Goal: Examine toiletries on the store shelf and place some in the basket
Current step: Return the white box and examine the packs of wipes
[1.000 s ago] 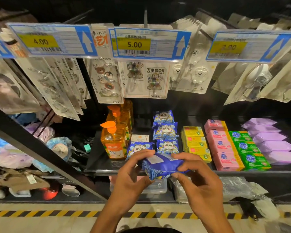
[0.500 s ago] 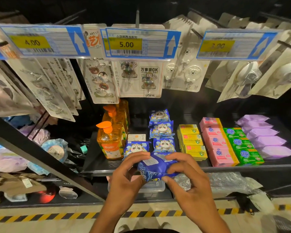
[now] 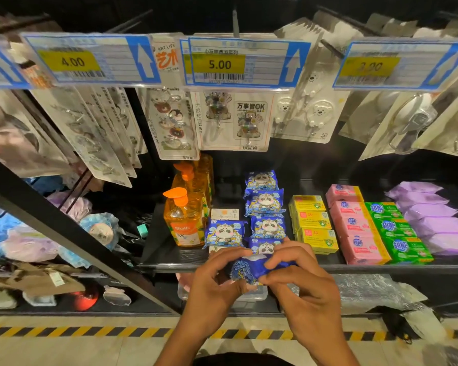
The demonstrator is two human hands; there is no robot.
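The left price tag [image 3: 72, 62] is showing 4.00 and the middle price tag [image 3: 220, 65] is showing 5.00; the right price tag [image 3: 368, 66] is looking too blurred to read. A hook card [image 3: 249, 120] is carrying 万事皆OK, a neighbouring card [image 3: 167, 56] ART LIFE. Near right, green soap packs [image 3: 391, 225] are bearing 超能

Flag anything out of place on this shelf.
One panda pack sits left of its column, beside the orange bottles, with a lone white box behind it. The other rows look tidy.
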